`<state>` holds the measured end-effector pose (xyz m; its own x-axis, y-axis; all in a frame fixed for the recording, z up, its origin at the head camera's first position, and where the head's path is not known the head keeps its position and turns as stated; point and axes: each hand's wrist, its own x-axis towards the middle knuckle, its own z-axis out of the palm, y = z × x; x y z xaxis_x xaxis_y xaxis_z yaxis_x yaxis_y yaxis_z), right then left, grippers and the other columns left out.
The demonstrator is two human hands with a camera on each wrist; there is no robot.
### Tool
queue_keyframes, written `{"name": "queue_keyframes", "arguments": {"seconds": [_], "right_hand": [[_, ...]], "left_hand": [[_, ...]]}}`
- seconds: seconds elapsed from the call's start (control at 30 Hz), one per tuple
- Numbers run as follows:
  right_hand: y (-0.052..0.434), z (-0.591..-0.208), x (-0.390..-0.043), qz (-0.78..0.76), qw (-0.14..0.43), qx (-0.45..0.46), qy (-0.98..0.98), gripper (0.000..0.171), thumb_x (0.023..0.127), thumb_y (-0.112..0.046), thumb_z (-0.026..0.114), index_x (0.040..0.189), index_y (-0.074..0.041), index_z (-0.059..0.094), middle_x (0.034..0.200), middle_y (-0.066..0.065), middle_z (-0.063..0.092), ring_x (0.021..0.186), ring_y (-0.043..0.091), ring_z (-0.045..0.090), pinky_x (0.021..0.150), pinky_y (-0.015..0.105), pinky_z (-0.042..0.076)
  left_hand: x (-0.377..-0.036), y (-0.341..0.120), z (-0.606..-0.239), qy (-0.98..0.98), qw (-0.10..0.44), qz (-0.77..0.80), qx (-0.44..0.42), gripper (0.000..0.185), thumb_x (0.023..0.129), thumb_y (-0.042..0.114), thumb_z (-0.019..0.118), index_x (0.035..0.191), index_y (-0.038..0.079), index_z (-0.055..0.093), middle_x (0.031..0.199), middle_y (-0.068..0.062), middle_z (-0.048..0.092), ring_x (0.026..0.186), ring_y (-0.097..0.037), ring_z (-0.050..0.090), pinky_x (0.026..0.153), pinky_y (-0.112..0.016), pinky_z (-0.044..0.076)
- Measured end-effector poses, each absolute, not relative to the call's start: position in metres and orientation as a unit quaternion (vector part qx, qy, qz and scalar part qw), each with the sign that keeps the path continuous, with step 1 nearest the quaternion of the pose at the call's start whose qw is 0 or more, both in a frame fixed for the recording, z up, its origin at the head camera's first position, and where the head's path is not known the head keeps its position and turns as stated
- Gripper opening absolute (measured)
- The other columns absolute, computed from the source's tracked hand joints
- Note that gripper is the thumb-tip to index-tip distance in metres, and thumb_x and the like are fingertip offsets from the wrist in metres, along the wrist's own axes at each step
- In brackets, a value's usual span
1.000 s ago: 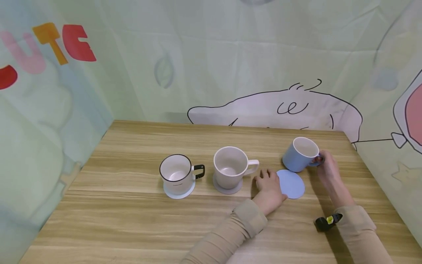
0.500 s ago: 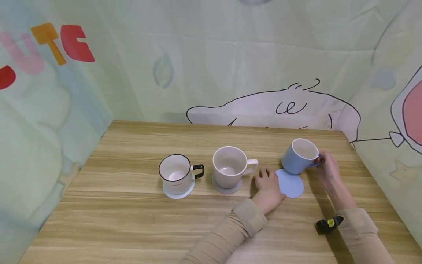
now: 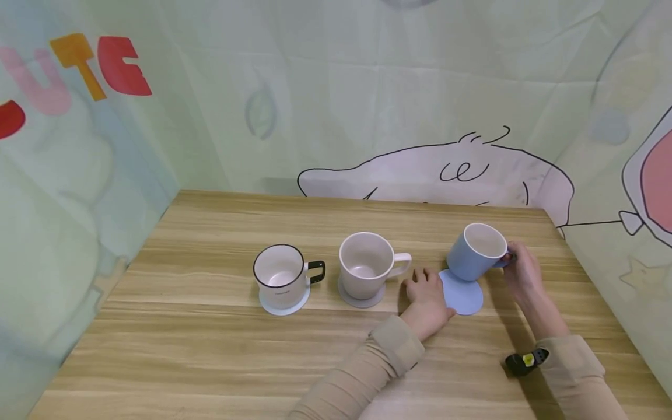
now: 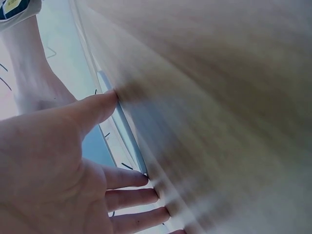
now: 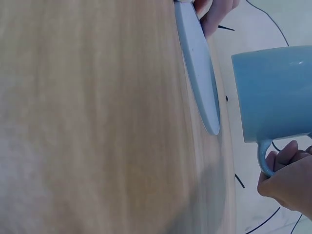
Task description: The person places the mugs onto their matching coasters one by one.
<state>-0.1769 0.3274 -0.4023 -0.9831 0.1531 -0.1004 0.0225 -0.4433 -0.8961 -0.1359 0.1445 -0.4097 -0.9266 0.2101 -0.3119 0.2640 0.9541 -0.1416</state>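
From the head view, three mugs and three coasters stand on the table (image 3: 210,350), all mugs empty: a white mug (image 3: 279,276) and a beige mug (image 3: 365,265) each sit on a coaster, while the right hand (image 3: 522,271) pinches the handle of the blue mug (image 3: 475,252), held tilted over the blue coaster (image 3: 462,294). The left wrist view shows the left hand (image 4: 53,165), fingers spread flat, touching the coaster's edge. The right wrist view shows the blue mug lifted clear of the coaster, fingers curled round its handle.

White mug (image 3: 280,279) on pale coaster (image 3: 283,305); beige mug (image 3: 366,264) on grey coaster (image 3: 361,298).
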Motion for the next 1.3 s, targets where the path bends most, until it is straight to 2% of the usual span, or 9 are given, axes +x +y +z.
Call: {"name": "queue_keyframes", "arguments": {"seconds": [0.4,1.3], "right_hand": [[0.326,-0.402,-0.168,0.847,0.040,-0.070,-0.526,0.048,0.098,-0.001,0.029,0.058,-0.011,0.052,0.059,-0.006,0.048,0.061,0.007,0.043,0.067,0.019,0.032],[0.316,-0.399,-0.149,0.832,0.023,-0.010,-0.554,0.050,0.101,-0.004,0.025,0.060,-0.012,0.053,0.063,-0.007,0.048,0.065,0.007,0.042,0.069,0.022,0.030]], "left_hand": [[-0.138,0.145,-0.408,0.978,0.147,-0.085,0.125,0.077,0.082,0.075,0.048,0.146,0.034,0.036,0.153,0.012,0.032,0.139,-0.012,0.032,0.096,-0.030,0.041],[-0.139,0.143,-0.411,0.975,0.160,-0.090,0.125,0.080,0.082,0.076,0.045,0.149,0.035,0.031,0.155,0.012,0.028,0.143,-0.012,0.028,0.101,-0.030,0.040]]}}
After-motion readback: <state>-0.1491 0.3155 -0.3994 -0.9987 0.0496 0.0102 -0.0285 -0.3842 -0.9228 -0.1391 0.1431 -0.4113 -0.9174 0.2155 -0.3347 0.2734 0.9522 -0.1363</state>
